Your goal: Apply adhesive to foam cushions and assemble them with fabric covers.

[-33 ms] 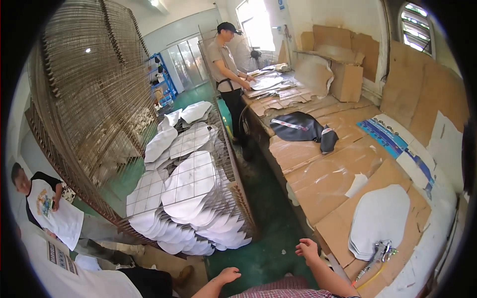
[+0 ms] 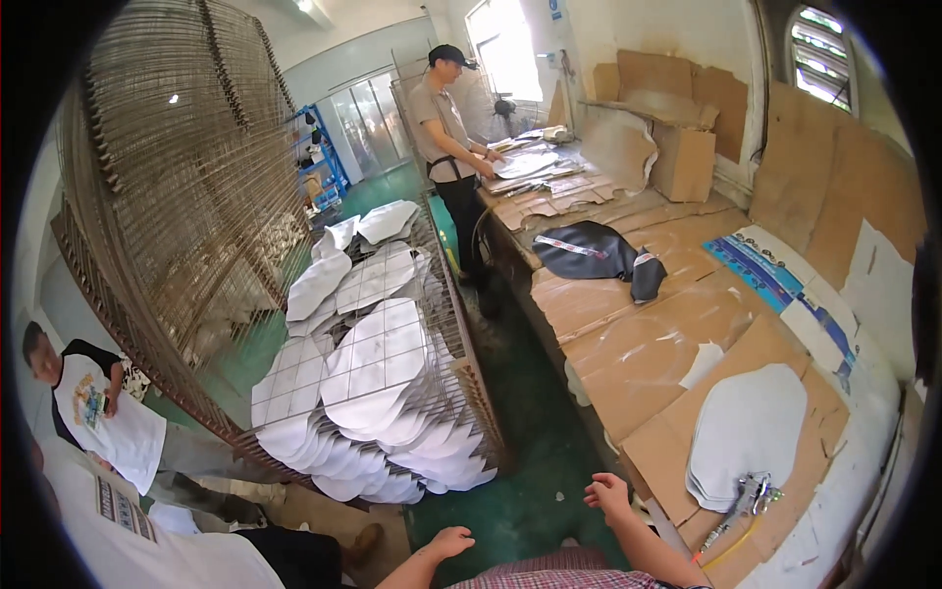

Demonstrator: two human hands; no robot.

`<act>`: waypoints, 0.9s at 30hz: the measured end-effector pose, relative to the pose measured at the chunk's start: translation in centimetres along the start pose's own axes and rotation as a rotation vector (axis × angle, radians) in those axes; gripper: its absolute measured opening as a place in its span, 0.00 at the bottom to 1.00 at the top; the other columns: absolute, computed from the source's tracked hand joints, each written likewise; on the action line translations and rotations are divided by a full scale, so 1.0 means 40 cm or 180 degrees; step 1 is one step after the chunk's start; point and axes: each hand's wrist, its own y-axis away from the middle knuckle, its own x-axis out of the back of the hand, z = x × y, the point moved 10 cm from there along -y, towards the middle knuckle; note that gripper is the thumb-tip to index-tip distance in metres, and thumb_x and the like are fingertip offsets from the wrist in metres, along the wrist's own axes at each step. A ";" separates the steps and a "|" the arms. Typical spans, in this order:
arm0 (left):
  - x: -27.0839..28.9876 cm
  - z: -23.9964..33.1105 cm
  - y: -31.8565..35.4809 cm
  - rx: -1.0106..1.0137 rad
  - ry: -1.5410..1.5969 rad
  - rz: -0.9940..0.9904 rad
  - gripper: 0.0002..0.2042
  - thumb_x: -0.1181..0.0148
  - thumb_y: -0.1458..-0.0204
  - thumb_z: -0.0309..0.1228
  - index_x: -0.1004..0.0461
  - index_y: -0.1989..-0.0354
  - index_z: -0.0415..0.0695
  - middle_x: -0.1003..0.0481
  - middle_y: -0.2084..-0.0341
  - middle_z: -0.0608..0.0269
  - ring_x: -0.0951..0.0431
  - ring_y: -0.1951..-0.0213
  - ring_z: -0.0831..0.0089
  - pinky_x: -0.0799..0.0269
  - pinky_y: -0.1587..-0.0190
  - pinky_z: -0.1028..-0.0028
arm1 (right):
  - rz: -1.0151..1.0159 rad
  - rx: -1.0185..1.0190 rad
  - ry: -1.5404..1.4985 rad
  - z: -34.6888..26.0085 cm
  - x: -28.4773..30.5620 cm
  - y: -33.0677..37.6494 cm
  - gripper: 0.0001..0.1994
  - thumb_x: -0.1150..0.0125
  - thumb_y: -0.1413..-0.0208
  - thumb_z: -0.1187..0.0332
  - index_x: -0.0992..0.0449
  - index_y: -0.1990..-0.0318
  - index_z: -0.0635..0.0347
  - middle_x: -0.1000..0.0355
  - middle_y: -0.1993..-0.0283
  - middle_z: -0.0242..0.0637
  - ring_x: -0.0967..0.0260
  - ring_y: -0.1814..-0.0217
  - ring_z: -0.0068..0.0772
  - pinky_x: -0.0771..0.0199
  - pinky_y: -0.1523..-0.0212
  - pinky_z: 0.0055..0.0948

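Note:
My left hand (image 2: pixel 452 542) hangs over the green floor at the lower middle, fingers loosely bent, with nothing visible in it. To its right, my right hand (image 2: pixel 608 494) is beside the near edge of the cardboard-covered table, its fingers slightly curled and apart, holding nothing. On that table, nearest my right hand, lies a small stack of pale grey rounded sheets (image 2: pixel 748 427). A metal spray gun (image 2: pixel 754 493) with a hose rests at the stack's near end. Left of my hands, a wire rack (image 2: pixel 479 393) carries many white rounded sheets (image 2: pixel 378 363) in overlapping layers.
Dark cut pieces (image 2: pixel 587 250) lie farther along the table (image 2: pixel 638 344). At its far end a person in a cap (image 2: pixel 446 128) handles sheets. Raised wire shelves (image 2: pixel 177 128) tower at the left. Two people are at the left, one in a white shirt with black sleeves (image 2: pixel 103 412).

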 end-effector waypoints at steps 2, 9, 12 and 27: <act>0.016 -0.006 0.042 0.0007 -0.0001 0.0037 0.23 0.42 0.56 0.44 0.27 0.53 0.42 0.25 0.57 0.52 0.26 0.53 0.58 0.32 0.49 0.67 | -0.0059 -0.0024 0.0019 0.006 0.009 0.048 0.14 0.49 0.48 0.75 0.33 0.53 0.67 0.28 0.68 0.43 0.29 0.75 0.32 0.28 0.76 0.26; -0.014 0.021 0.155 0.0052 -0.0038 -0.0251 0.20 0.43 0.54 0.43 0.26 0.54 0.44 0.23 0.66 0.56 0.23 0.66 0.65 0.27 0.63 0.70 | -0.0002 -0.0187 -0.0004 0.031 0.085 0.165 0.14 0.49 0.48 0.74 0.33 0.53 0.67 0.28 0.68 0.43 0.28 0.75 0.33 0.27 0.76 0.27; -0.062 -0.022 0.207 0.0369 0.0166 -0.0655 0.13 0.43 0.53 0.41 0.23 0.63 0.48 0.25 0.76 0.63 0.27 0.80 0.76 0.30 0.79 0.76 | 0.0009 -0.0304 0.0109 0.024 0.092 0.194 0.14 0.49 0.47 0.74 0.33 0.53 0.67 0.28 0.67 0.43 0.28 0.74 0.33 0.27 0.76 0.27; -0.295 -0.083 0.251 0.0109 0.0425 -0.0145 0.13 0.43 0.55 0.39 0.24 0.63 0.49 0.24 0.72 0.61 0.24 0.74 0.71 0.28 0.72 0.70 | -0.0443 0.0142 0.0202 -0.242 0.187 0.065 0.14 0.50 0.45 0.71 0.33 0.52 0.66 0.27 0.67 0.43 0.28 0.74 0.32 0.26 0.74 0.26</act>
